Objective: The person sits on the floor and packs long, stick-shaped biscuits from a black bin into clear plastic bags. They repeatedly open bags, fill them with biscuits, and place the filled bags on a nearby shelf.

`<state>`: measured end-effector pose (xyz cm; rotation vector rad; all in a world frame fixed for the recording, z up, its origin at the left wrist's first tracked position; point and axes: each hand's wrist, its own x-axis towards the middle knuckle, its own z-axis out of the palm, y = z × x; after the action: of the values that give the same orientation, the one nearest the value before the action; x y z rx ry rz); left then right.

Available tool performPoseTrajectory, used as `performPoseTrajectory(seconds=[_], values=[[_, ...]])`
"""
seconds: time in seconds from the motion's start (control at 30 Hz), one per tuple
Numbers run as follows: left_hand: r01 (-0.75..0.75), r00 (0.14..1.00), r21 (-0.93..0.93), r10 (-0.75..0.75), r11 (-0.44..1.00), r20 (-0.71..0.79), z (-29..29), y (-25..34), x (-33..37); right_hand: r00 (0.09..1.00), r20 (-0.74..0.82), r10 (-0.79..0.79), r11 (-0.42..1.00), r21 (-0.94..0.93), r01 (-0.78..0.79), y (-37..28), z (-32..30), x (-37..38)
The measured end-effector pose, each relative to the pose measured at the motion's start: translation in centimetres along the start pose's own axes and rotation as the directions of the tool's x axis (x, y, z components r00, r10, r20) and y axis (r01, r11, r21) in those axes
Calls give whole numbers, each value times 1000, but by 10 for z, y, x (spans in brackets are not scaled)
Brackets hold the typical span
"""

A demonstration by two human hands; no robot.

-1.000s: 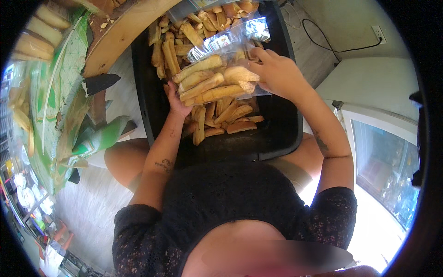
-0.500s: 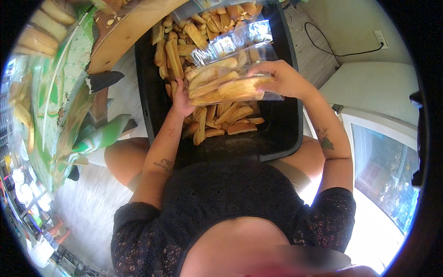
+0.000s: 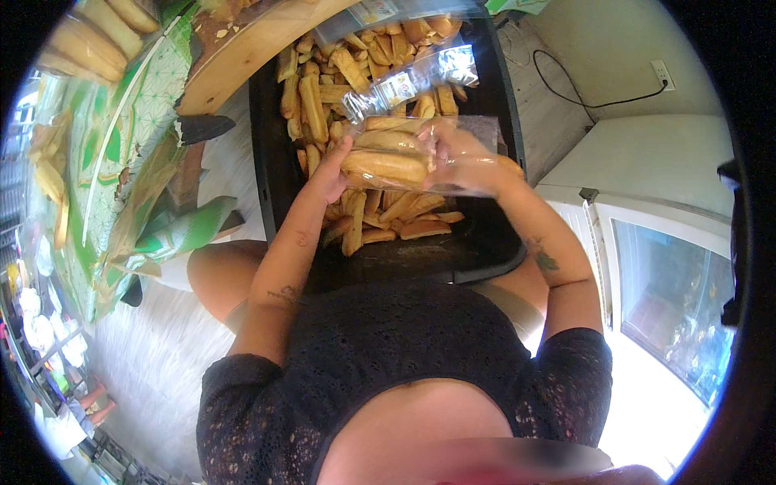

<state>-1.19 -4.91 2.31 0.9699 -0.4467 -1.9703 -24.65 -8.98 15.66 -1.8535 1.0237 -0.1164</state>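
Note:
Over the black bin, my left hand (image 3: 332, 171) is closed on the left end of a clear plastic bag (image 3: 465, 187) of toasted bread sticks (image 3: 386, 166). The thumb lies along the near side of the bag. At the bag's right end is my right hand (image 3: 457, 158), slightly blurred, its fingers curled against the ends of the bread; whether they are inside the plastic is unclear. Another bit of bread (image 3: 509, 166) shows beside the right wrist. Loose bread sticks (image 3: 347, 69) fill much of the bin below and beyond both hands.
The black bin (image 3: 485, 263) stands between my legs. Flat clear bags with a label (image 3: 402, 86) lie on the bread, and more plastic bags (image 3: 372, 12) at the far rim. Left are a curved wooden edge (image 3: 242, 52) and a green-patterned covering (image 3: 133, 121). A black cord (image 3: 566, 90) runs to a wall outlet.
The bag has turned and come slightly nearer, with the bread now further to its left end. My right hand has moved left along it, nearer the left hand.

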Motion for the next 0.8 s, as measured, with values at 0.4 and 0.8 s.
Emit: performPoseTrajectory(seconds=[0.4,0.8], values=[[-133,986,-391,80,911,-148,-22,-27,26,932,-280,-229,542,-832,-117,0,-31,-21],[-265,962,-163,249,950,-115,-9,-3,19,924,-332,187,978,147,-145,22,-49,-24]])
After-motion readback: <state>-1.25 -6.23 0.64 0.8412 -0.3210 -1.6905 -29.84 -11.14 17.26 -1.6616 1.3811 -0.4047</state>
